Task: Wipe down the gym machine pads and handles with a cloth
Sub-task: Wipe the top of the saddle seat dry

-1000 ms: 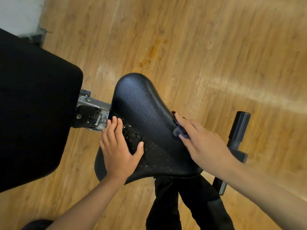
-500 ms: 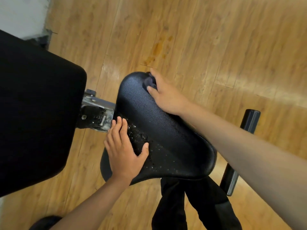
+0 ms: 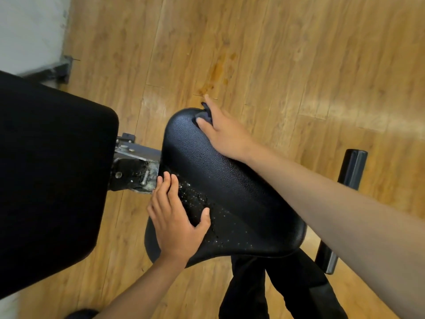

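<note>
Head view, looking straight down: the black seat pad [image 3: 230, 192] fills the middle of the picture. It is a saddle shape, narrow and rounded at the far tip and broad at the near end. Its skin is pebbled vinyl with a dull shine. A scatter of small water droplets [image 3: 195, 201] sits on the left and near part of it, while the far half looks dry and even.

The right hand [image 3: 226, 134] reaches across the pad to the far tip. It holds a small dark cloth [image 3: 204, 116] bunched between thumb and fingers and pressed against the tip. Only a crumpled bit of the cloth shows past the thumb, so how large it is can't be told.

The left hand [image 3: 177, 219] lies flat on the pad's left edge. Its fingers are straight and close together and its thumb is spread out onto the wet patch. It holds nothing.

Just beyond the left fingertips is a worn grey metal bracket [image 3: 135, 162] with bolts. It joins the seat to a big flat black back pad [image 3: 50, 180] that takes up the left side.

To the right, well apart from the seat, a black bar [image 3: 351, 169] runs partly behind the right forearm. Dark trousers [image 3: 287, 291] show below the seat's near edge.

Everything stands on a wooden plank floor [image 3: 287, 54] with an orange-brown stain [image 3: 213, 74] just beyond the seat tip. A pale wall [image 3: 30, 31] meets the floor in the far left corner.
</note>
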### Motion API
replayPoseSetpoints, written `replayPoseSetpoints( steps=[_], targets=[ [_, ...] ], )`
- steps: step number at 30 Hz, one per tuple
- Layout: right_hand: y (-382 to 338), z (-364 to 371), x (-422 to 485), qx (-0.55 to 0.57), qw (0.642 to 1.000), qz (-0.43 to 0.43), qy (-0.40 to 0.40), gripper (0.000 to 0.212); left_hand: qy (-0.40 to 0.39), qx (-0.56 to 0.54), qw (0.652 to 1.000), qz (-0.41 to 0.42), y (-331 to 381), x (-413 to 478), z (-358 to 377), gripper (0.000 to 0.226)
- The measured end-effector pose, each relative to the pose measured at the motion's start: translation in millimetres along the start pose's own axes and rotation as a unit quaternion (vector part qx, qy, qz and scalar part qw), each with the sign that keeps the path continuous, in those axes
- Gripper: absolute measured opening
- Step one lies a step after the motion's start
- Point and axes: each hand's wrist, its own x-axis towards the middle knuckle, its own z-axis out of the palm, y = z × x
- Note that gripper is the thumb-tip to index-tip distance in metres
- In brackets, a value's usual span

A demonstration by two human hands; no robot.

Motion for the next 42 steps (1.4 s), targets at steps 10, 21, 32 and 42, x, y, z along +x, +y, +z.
replayPoseSetpoints(
  steps=[10,21,32,42],
  targets=[
    [55,-16,-178,-0.076,0.993,0.051,0.076,0.062,-0.001,-0.006,1.0,0.008,3,0,-2,0.09],
    [55,21,-219,-0.121,0.964,0.086,0.22,0.055,0.013,-0.02,0.999,0.022,-1,-1,1,0.095],
    [66,54,-205,0.193,0.897,0.084,0.388,0.041,0.025,-0.019,0.999,0.027,-3,-2,4,0.1],
    [69,45,-200,0.222,0.88,0.107,0.406,0.039,0.044,-0.028,0.998,0.038,-1,-3,5,0.1]
  ],
)
